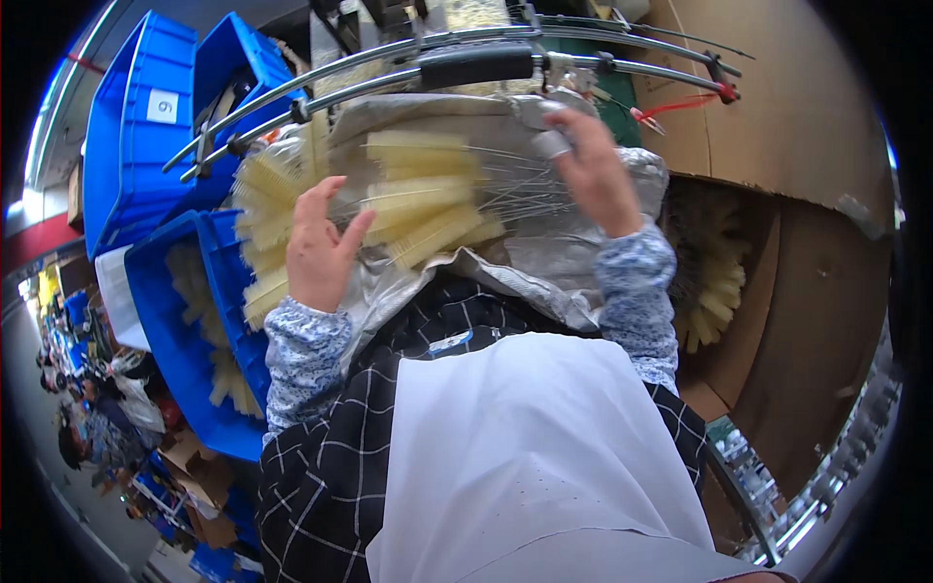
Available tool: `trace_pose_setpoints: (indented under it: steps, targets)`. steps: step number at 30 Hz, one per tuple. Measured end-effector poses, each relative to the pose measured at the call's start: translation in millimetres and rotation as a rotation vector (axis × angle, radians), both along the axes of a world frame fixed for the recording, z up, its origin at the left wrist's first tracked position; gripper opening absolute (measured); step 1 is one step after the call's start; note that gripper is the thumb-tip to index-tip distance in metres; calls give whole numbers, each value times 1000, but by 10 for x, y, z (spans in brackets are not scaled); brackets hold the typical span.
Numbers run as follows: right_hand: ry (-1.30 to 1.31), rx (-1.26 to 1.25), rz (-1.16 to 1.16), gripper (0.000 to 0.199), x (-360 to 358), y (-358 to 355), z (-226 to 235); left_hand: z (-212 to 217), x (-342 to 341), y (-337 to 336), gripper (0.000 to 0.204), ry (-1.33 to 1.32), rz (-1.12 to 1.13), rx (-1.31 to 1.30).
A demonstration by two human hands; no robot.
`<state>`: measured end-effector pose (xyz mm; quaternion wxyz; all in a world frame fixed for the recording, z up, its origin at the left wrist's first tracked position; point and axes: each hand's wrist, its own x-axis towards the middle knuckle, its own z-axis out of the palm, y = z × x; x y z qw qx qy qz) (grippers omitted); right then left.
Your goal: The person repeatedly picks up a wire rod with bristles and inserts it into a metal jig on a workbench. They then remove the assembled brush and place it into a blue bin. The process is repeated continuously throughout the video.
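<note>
Several pale yellow bristle brushes [423, 199] lie on a greyish-white sheet [554, 248] in front of me. Their thin wire stems [525, 185] point to the right. Above the brushes' left side, my left hand [326, 248] is open, thumb and fingers apart, with nothing in it. My right hand [598, 175] is over the far right end of the stems, slightly blurred. Its fingers look apart, with a pale wrap on one of them, and I see no brush in it. More yellow brushes [264, 223] are heaped just left of my left hand.
Metal rails [374, 92] with a black sleeve [476, 65] cross the far side. Blue bins [136, 126] stand at left; a nearer blue bin [170, 321] holds brushes. At right, a cardboard box [807, 291] contains more brushes [714, 282]. A red tie [680, 105] hangs from the rail.
</note>
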<state>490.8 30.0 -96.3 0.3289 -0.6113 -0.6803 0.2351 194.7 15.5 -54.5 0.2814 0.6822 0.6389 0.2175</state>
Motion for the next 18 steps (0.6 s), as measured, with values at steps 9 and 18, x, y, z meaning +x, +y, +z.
trace_pose_setpoints:
  steps: [9,18]
  targets:
    - [-282,-63,228,52,-1119,229,-847,-139,-1732,-712,52,328,334,-44]
    - [-272,-95,238,39,-1099,-47,-938,-478,-1598,-797,39,-253,311,-132]
